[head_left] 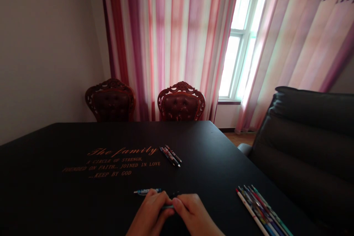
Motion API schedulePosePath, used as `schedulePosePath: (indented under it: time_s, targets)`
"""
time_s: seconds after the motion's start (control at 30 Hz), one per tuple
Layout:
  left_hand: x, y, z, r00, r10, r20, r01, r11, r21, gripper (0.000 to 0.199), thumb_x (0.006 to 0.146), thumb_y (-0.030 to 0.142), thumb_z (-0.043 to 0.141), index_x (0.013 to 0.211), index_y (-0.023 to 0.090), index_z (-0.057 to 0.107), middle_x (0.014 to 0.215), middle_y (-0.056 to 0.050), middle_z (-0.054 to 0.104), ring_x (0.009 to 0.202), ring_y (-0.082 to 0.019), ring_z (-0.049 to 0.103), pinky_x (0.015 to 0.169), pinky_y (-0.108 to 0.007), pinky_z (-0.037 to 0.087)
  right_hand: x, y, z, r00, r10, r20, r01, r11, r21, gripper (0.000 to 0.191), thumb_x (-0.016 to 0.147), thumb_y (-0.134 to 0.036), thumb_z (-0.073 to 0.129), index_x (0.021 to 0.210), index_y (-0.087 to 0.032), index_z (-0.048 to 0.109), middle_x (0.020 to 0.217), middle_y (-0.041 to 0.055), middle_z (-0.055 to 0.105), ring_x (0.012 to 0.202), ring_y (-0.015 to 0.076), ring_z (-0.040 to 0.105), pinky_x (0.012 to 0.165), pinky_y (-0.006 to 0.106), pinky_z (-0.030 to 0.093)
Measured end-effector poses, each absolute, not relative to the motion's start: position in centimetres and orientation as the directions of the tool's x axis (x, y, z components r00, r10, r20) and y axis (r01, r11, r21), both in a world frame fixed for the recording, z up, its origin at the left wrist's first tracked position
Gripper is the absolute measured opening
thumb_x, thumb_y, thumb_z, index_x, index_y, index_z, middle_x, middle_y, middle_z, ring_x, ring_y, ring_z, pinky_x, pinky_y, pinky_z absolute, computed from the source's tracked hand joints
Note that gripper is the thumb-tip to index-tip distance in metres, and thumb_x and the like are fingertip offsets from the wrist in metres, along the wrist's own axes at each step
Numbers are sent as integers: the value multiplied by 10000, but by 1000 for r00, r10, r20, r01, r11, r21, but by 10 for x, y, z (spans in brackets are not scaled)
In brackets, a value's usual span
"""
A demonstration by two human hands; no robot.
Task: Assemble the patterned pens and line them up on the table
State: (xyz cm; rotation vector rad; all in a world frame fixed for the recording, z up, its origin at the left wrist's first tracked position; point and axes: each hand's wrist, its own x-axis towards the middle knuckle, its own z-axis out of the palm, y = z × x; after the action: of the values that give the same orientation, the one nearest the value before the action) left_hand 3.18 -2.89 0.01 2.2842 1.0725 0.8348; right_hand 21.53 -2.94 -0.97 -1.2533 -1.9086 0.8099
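Head view, low at the near edge: the two hands were together, fingertips meeting over the table [207,180]. The left hand [152,212] was clamped on a slim teal pen-like piece [167,206], its thumb and fingers curled round it. The right hand [195,212] had closed in at the other end of that piece, thumb pressed against it. Only a short stretch of the teal piece showed between the hands; the rest was hidden by fingers. Just beyond the fingertips sat a small dark item [174,194], too dim to make out.

Near the left hand, just past its knuckles, a blue-and-white pen [146,191] lay crosswise on the tabletop, its tip to the left. Farther out, straight ahead of the hands, a small group of patterned pens [170,156] lay slanted side by side. Left of that group, beyond the left hand, gold lettering [124,152] reading "The family" ran across the black surface, with smaller lines under it. Well to the right of the right hand, a row of colourful pens [262,210] lay lengthwise, a white one with a red end outermost on the left.

Past the far edge stood two carved chairs [181,105] before a striped curtain [174,37]; rightward were a bright window [236,48] and a dark armchair [306,143].
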Motion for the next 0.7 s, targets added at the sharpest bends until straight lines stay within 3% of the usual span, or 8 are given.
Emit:
schedulePosePath:
  time_s: [0.37, 0.43, 0.53, 0.6, 0.7]
  targets:
    - [30, -28, 8, 395, 861, 321, 478, -491, 729, 139, 898, 343, 569, 846, 242, 648, 804, -8, 644, 818, -203, 566, 735, -287, 425, 223, -27, -5, -275, 907, 319, 548, 421, -723, 451, 950, -440, 428, 583, -180, 465, 625, -32, 477, 653, 131, 454, 660, 266, 311]
    - [22, -21, 10, 312, 898, 310, 466, -429, 774, 182, 885, 382, 576, 804, 233, 644, 764, 0, 631, 768, -196, 564, 699, -277, 419, 237, -21, -1, -203, 923, 326, 493, 384, -780, 458, 941, -461, 426, 574, -188, 438, 592, -42, 429, 610, 126, 418, 614, 260, 300]
    - [4, -7, 13, 65, 955, 290, 354, -294, 888, 307, 889, 459, 528, 710, 215, 578, 604, 44, 507, 574, -148, 479, 552, -235, 375, 271, -6, 9, 67, 946, 318, 351, 276, -895, 462, 943, -497, 370, 587, -207, 418, 566, -53, 368, 547, 124, 359, 540, 252, 286]
    - [-4, 0, 13, -54, 949, 310, 267, -285, 921, 289, 889, 475, 517, 768, 220, 581, 578, 66, 445, 536, -134, 438, 518, -221, 361, 293, 4, 14, 207, 909, 361, 332, 282, -900, 428, 936, -493, 386, 631, -205, 470, 617, -38, 426, 603, 141, 416, 579, 252, 322]
    - [-4, 3, 6, -50, 943, 328, 255, -306, 917, 260, 902, 462, 497, 921, 228, 607, 620, 53, 509, 582, -150, 503, 569, -238, 420, 305, 11, 14, 251, 888, 385, 393, 270, -879, 349, 918, -471, 434, 763, -196, 583, 700, -14, 500, 674, 168, 477, 623, 264, 358]
